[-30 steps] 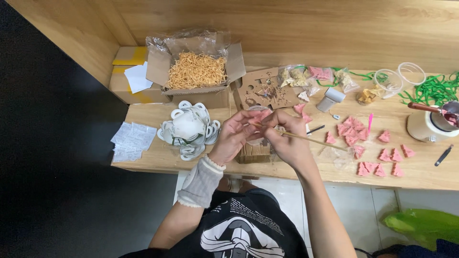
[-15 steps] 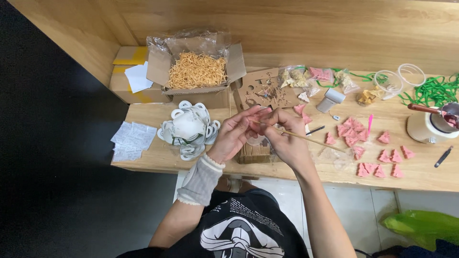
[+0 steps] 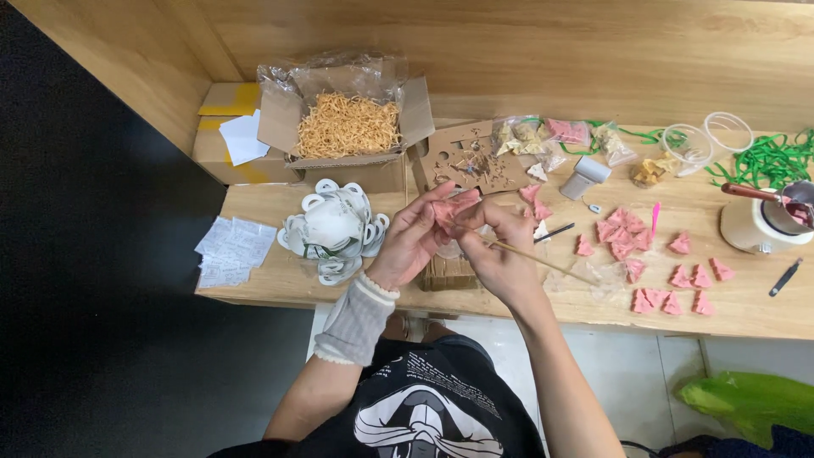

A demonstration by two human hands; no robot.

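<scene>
Left grip [image 3: 415, 242] pinched shut on small pink folded paper piece [image 3: 458, 206], raised above wooden tabletop [image 3: 593, 305]. Right grip [image 3: 500, 254] closed on thin wooden stick [image 3: 543, 261]. Unchanged from a second earlier apart from slight finger shifts; working of piece continuing. More pink pieces [image 3: 670, 271] scattered rightward.

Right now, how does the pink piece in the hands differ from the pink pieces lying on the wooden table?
The pink piece in the hands is pinched by the left hand off the wooden table, with a thin wooden stick from the right hand reaching toward it. The loose pink triangular pieces lie flat, scattered and untouched. Both share the pink colour.
</scene>
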